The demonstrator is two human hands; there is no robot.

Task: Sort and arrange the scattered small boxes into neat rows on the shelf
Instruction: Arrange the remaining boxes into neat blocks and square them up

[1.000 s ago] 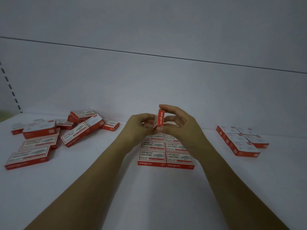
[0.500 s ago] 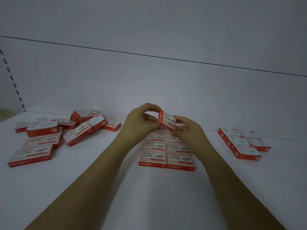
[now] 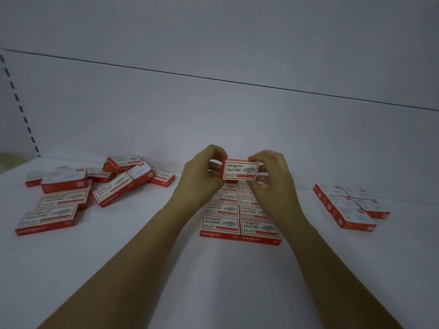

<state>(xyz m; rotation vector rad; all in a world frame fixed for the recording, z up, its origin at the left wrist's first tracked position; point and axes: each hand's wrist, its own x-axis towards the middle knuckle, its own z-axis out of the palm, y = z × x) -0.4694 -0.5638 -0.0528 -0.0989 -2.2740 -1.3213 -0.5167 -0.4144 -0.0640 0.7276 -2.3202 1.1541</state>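
Both hands were up over the middle of the shelf point(image 3: 133, 269), sharing one box point(image 3: 240, 169). The box was held in the air with its white printed face toward the camera, long side level, above the far end of the rows point(image 3: 240, 217). The left hand point(image 3: 198, 180) pinched the box's left end: thumb curled over the top left corner, the other fingers bent behind and under that end. The right hand point(image 3: 273, 179) pinched the right end, fingers point(image 3: 257, 159) folded over the top right edge, thumb hidden behind the box. Both sets of fingers were bent and pressed close together, none spread. The box sat between the two hands, fingertips touching only its ends, so most of the label stayed readable. The rows lay flat on the shelf in two columns, boxes touching side by side, red front edges facing the camera; the wrists covered the far ones. To the left was a loose pile point(image 3: 78, 188) of boxes, some long, some overlapping and tilted. To the right, well apart, was a small block point(image 3: 349, 205) of boxes packed edge to edge, turned at an angle. The back panel point(image 3: 213, 115) was plain white.
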